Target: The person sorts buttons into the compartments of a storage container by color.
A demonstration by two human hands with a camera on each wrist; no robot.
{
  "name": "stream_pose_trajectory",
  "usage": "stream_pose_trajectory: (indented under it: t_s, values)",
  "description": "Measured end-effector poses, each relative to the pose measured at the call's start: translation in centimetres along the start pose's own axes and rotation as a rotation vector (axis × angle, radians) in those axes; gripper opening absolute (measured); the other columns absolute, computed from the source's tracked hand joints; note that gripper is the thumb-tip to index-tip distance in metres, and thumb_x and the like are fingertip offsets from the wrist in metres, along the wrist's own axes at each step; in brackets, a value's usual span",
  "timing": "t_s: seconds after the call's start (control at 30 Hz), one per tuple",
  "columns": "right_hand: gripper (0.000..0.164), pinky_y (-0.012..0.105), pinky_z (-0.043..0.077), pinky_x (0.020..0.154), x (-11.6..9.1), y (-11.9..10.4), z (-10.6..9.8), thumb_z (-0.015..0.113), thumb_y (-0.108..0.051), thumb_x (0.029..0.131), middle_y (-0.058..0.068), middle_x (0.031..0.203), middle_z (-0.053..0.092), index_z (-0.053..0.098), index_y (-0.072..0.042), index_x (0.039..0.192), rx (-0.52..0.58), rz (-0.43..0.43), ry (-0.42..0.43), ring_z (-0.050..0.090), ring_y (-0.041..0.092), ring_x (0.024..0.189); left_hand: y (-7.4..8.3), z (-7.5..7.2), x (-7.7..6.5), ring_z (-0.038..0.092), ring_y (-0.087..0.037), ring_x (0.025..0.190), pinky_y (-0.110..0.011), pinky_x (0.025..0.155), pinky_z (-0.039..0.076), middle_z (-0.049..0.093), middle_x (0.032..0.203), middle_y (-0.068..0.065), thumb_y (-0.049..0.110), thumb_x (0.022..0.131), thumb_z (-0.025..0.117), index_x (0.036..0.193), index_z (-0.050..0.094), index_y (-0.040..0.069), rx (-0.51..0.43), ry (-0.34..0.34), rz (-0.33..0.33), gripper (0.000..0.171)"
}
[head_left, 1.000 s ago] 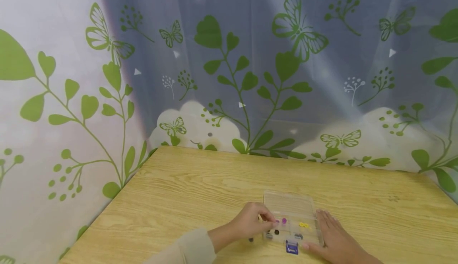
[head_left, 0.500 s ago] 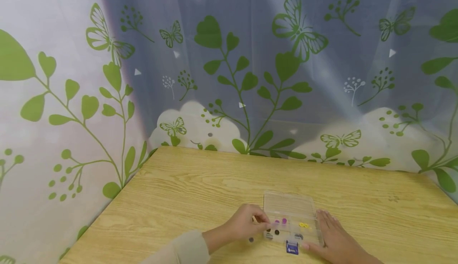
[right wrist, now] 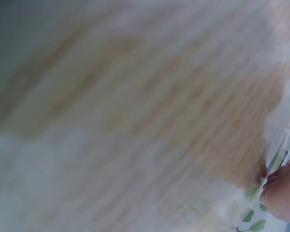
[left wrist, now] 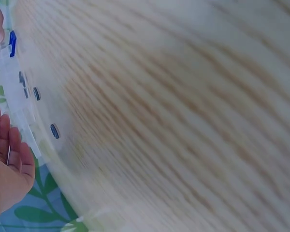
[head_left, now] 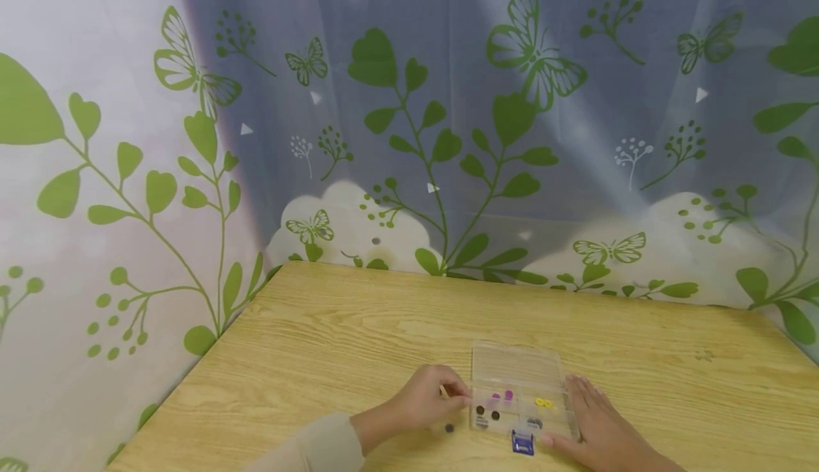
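A clear plastic box with divided compartments lies with its lid raised at the back and a blue latch at the front. Inside are purple discs, yellow discs and dark button-like discs. My left hand is beside the box's left wall, fingers loosely curled, nothing visible between them. In the left wrist view its fingers overlap the box edge. My right hand lies along the right wall, fingers straight, thumb at the front corner. One dark disc rests on the table near my left hand.
The wood-grain table runs back to a blue-grey curtain printed with green leaves and butterflies. A pale curtain borders the left side.
My left hand has drawn back leftward from over the box compartments to outside its left wall. Dark discs in the front-left compartment are now uncovered. My right hand has stayed in place.
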State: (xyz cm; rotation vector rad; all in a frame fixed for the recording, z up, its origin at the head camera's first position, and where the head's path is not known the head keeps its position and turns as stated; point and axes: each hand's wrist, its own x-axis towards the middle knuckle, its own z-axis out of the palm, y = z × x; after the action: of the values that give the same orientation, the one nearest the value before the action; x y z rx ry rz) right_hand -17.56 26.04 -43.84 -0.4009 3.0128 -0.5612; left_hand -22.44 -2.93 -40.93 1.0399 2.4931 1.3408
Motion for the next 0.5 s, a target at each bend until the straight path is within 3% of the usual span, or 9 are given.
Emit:
stream_pose_trajectory:
  t_s: [0.5]
  values:
    - [0.101,0.064,0.020,0.107,0.10,0.14,0.00,0.054,-0.059,0.083,0.040,0.142,0.024,0.022,0.020,0.137,0.006,0.015,-0.023,0.022,0.054,0.131,-0.66,-0.79,-0.76,0.052,0.006,0.071,-0.011,0.068,0.046,0.068,0.082,-0.006,0.007,0.084,0.066,0.084,0.069,0.001,0.003,0.001,-0.026,0.007]
